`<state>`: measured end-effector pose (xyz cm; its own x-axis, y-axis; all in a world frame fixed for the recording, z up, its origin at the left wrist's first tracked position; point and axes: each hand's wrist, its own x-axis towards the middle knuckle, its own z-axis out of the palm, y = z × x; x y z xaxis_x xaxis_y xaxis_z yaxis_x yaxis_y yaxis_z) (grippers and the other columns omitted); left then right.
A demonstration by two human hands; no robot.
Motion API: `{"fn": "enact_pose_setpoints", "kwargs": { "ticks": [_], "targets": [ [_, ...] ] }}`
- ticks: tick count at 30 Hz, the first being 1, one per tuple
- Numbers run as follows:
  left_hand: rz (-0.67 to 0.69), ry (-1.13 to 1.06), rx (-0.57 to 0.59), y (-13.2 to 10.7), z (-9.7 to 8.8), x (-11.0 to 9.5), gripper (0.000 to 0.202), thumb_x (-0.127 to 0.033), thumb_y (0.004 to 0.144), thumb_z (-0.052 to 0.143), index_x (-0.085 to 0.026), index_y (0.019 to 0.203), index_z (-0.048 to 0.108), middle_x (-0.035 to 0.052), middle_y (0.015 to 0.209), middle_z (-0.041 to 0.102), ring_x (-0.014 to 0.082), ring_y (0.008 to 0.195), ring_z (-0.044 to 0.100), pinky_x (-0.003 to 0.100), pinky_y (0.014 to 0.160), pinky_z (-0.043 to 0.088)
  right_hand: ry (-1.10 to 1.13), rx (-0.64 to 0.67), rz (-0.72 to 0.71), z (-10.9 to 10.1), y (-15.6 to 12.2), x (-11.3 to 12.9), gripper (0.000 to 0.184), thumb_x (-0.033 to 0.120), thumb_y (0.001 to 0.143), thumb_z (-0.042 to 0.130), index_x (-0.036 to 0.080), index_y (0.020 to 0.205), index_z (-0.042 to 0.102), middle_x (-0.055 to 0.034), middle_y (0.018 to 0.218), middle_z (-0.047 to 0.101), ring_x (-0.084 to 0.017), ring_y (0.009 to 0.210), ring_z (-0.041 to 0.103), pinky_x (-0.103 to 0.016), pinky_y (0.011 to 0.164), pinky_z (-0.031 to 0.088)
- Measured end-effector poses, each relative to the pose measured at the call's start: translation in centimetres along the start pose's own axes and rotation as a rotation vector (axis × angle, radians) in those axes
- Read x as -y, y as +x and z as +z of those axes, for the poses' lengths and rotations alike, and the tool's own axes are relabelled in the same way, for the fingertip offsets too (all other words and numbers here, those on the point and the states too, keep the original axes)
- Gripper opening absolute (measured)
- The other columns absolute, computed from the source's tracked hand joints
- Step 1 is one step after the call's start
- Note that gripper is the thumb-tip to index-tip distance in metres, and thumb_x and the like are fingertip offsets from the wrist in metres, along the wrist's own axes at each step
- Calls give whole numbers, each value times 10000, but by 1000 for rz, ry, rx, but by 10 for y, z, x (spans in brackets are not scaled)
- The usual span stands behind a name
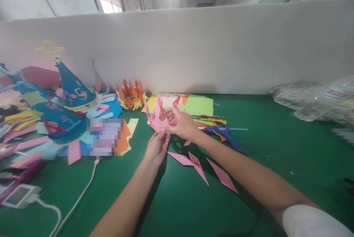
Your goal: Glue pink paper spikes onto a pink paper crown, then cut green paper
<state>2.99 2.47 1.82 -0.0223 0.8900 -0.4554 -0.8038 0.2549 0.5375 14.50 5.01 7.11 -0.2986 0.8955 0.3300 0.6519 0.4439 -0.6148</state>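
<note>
A pink paper crown (158,122) with folded points is held up over the green table. My left hand (157,147) grips its lower edge from below, thumb on the outside. My right hand (179,122) pinches the crown's right side, and its fingers hide part of the band. Below the hands lie several folded pink paper pieces, among them one diamond (223,176) by my right forearm and a pair of crossing pieces (193,161).
Behind the right wrist lie a blue glue gun (228,139) and a yellow utility knife (214,119). An orange paper crown (131,95) stands at the back. Blue cone hats (74,89) and paper strips crowd the left. A plastic bottle (328,96) lies right. A white cable (83,192) crosses the front left.
</note>
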Motion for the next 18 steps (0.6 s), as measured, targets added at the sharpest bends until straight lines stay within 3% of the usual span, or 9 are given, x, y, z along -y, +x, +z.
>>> {"fn": "enact_pose_setpoints", "kwargs": {
  "ticks": [14, 18],
  "targets": [
    [-9, 2, -17, -1, 1, -1, 162, 3, 803, 515, -128, 745, 591, 16, 677, 639, 64, 596, 599, 176, 646, 521, -82, 5, 10, -4, 1, 2, 392, 152, 621, 604, 228, 998, 528, 5, 896, 670, -176, 815, 619, -293, 742, 427],
    [-5, 6, -24, 0, 1, -1, 167, 3, 809, 506, -129, 742, 583, 11, 664, 632, 60, 591, 594, 173, 643, 519, -11, 25, 11, -4, 1, 2, 392, 135, 619, 583, 230, 995, 523, 14, 920, 670, -153, 786, 623, -275, 726, 436]
  ]
}}
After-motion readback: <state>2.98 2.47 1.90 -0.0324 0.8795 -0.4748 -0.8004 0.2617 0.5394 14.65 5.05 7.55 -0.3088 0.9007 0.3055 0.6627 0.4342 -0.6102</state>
